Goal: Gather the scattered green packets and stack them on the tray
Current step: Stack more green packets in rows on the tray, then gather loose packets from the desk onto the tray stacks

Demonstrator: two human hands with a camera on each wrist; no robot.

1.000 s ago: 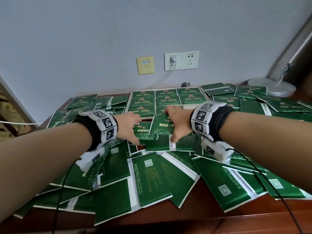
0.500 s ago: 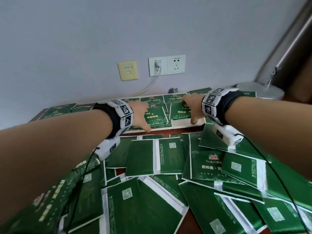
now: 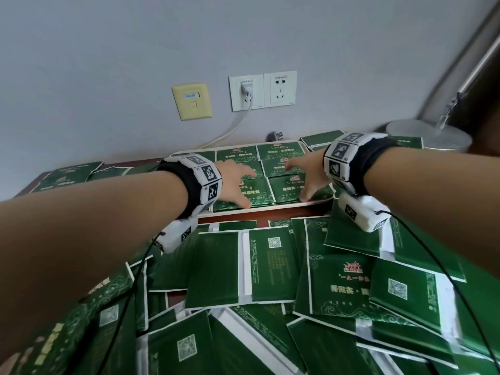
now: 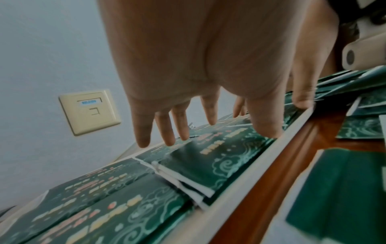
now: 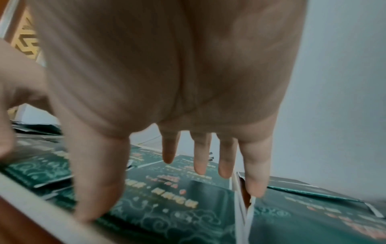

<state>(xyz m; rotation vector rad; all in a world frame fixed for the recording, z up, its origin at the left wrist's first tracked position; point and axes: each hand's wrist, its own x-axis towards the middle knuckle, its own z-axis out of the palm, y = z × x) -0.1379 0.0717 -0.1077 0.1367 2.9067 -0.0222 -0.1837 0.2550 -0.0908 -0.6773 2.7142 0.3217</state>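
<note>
Both hands are over the tray (image 3: 270,208) at the back of the table (image 3: 259,216), by the wall. The left hand (image 3: 235,182) and right hand (image 3: 305,175) are spread wide, fingers straight and holding nothing, thumbs down near the tray's front rim. In the wrist views the left fingers (image 4: 144,132) and right fingers (image 5: 200,158) hover just above, or lightly touch, the stacked packets (image 3: 295,185); contact cannot be told for sure. This looks like the placing or squaring step, with the packets on the tray lying in neat rows. Most of the task remains: many loose packets (image 3: 265,266) overlap across the near table. The next move likely calls for drawing the hands back, sliding several loose packets together into 1 aligned bundle, and gripping it by its edges, since the glossy faces may slip.
</note>
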